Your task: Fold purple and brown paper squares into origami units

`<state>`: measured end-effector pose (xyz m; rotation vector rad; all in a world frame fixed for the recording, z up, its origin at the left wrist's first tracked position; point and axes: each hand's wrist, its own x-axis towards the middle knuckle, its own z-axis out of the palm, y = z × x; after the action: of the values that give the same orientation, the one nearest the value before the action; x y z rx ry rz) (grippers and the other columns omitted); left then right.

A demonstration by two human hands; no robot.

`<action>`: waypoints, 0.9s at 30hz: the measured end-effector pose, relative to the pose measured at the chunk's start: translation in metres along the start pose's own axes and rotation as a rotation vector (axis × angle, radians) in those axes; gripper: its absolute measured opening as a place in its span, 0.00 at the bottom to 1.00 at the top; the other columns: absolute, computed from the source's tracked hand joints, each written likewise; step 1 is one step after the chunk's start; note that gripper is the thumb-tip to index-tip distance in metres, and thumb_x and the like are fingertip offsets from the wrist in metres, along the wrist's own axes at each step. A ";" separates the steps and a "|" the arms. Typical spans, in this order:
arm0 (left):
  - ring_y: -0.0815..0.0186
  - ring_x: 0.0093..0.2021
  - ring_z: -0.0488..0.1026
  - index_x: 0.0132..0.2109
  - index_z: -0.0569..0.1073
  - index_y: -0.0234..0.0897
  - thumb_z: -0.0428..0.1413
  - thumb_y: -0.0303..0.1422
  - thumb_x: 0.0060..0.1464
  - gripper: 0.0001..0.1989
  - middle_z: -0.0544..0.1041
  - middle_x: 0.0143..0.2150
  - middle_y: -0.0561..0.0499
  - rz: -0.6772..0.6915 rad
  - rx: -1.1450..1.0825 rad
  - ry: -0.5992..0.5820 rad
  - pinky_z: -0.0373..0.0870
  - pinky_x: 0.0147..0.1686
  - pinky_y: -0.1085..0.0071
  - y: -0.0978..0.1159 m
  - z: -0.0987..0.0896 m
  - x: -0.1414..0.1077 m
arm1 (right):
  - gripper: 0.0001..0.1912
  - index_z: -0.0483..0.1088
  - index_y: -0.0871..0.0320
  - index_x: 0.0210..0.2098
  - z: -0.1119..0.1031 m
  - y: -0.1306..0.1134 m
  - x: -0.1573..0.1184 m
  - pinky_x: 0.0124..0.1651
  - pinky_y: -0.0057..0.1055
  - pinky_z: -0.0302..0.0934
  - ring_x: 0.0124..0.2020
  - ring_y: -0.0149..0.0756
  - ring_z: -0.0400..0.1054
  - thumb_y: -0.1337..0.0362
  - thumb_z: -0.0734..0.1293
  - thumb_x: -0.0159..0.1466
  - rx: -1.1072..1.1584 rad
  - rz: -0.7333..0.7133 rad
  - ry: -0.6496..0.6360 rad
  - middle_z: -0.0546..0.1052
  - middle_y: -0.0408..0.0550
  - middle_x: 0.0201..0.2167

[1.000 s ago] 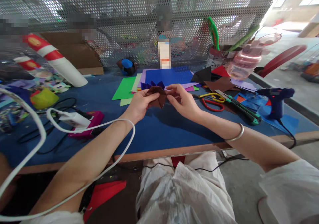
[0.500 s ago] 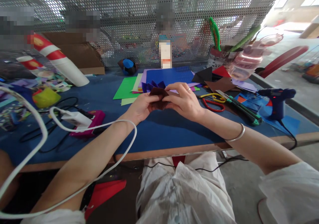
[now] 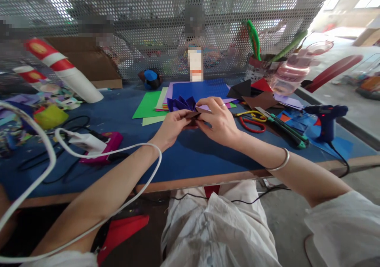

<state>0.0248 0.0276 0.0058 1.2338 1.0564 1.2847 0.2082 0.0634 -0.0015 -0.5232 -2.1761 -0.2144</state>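
A small piece of brown paper (image 3: 192,115) is pinched between both hands above the blue table. My left hand (image 3: 171,129) grips its left side, fingers closed and thumb on top. From the right, my right hand (image 3: 219,122) holds the other side, its fingers bent and partly hiding the paper. Just behind the hands lie purple folded pieces with pointed tips (image 3: 181,103). Behind those is a stack of coloured sheets with a blue sheet (image 3: 198,89) on top and a green sheet (image 3: 145,105) at its left.
Scissors (image 3: 252,120), a green cutter (image 3: 285,128) and a blue glue gun (image 3: 326,118) lie on the right. A pink bottle (image 3: 289,75) stands behind them. At left are a magenta power strip (image 3: 102,150) and a white cable (image 3: 148,176) crossing over my left arm.
The brown paper has tilted flatter and shows less of its face. My left fingers have shifted on it. The whole view has moved slightly.
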 end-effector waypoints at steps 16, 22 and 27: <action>0.58 0.34 0.82 0.40 0.84 0.35 0.74 0.49 0.36 0.27 0.85 0.35 0.48 0.146 0.071 0.062 0.82 0.46 0.55 0.004 0.004 -0.006 | 0.12 0.73 0.59 0.39 0.000 -0.004 -0.001 0.51 0.42 0.69 0.50 0.45 0.69 0.66 0.59 0.74 -0.242 -0.137 0.083 0.77 0.60 0.50; 0.56 0.34 0.83 0.41 0.84 0.35 0.72 0.50 0.39 0.27 0.84 0.34 0.46 0.143 0.068 0.055 0.83 0.43 0.55 0.007 0.004 -0.006 | 0.09 0.67 0.56 0.52 -0.002 -0.005 0.000 0.56 0.47 0.69 0.55 0.46 0.70 0.66 0.62 0.72 -0.149 -0.095 0.125 0.74 0.58 0.55; 0.58 0.32 0.82 0.41 0.84 0.34 0.70 0.48 0.43 0.23 0.84 0.32 0.46 0.165 0.115 0.062 0.83 0.40 0.58 0.005 0.001 -0.004 | 0.18 0.66 0.58 0.52 0.003 -0.004 0.001 0.49 0.44 0.72 0.47 0.45 0.74 0.62 0.69 0.65 0.175 0.270 0.158 0.77 0.57 0.46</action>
<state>0.0252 0.0231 0.0104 1.3995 1.1043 1.4115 0.2039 0.0608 -0.0025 -0.6683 -1.9255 0.0784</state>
